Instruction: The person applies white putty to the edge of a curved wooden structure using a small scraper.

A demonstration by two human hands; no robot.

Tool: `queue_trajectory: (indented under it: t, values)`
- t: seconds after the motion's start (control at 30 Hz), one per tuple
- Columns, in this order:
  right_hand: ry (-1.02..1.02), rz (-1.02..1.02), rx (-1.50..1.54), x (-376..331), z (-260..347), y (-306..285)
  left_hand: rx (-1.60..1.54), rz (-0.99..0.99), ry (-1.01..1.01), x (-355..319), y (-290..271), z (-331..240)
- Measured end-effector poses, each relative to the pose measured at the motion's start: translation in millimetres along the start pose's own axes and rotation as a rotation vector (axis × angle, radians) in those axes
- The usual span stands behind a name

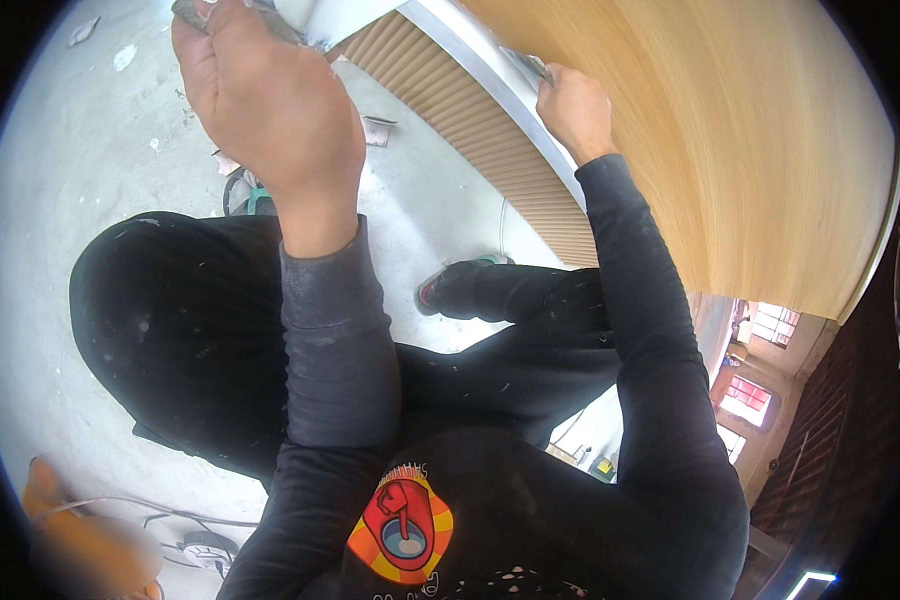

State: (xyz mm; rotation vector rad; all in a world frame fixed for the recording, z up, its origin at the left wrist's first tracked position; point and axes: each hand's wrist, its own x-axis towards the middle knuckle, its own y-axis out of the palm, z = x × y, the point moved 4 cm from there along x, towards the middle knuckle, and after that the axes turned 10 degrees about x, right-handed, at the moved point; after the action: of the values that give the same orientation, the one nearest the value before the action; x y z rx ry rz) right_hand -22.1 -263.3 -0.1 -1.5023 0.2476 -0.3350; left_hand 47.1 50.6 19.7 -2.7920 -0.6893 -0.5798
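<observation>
Right fingers grip blade by wood panel; scrap (on floor), cable around.

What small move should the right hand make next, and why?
Probably slide the flat grey tool slightly along the white strip: the right hand holds it at that strip's edge, beside the wood-coloured panel.

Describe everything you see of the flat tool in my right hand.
The flat tool is a thin, grey, metal-looking blade with a mottled face. The right hand grips its near end, hiding any handle; the rest slants up and left. In view it overlaps the edge between the white strip and the wood-grain panel; actual contact is unclear.
</observation>
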Motion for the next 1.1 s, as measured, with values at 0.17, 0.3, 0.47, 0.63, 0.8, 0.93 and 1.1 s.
queue_trajectory:
  t: [0.17, 0.3, 0.47, 0.63, 0.8, 0.93, 1.1]
  values:
    - [0.003, 0.012, -0.031, 3, 0, 14, 0.057, 0.002, 0.036, -2, 0, -2]
    - [0.059, 0.015, -0.068, 5, 3, 23, 0.110, 0.000, 0.065, -1, -1, -2]
    - [0.063, 0.007, -0.020, 9, 8, 27, 0.163, 0.004, 0.100, -3, -1, -6]
    - [0.053, 0.019, 0.024, 10, 5, 21, 0.196, 0.005, 0.139, -2, 0, -5]
    - [-0.031, 0.221, 0.045, -23, 24, 16, 0.242, -0.006, 0.176, -2, -4, -1]
    - [-0.006, 0.158, 0.005, -38, 7, 3, 0.275, -0.006, 0.198, -2, -3, -2]
    - [0.128, -0.009, 0.061, -35, -29, -11, 0.314, 0.004, 0.222, -2, 6, -2]
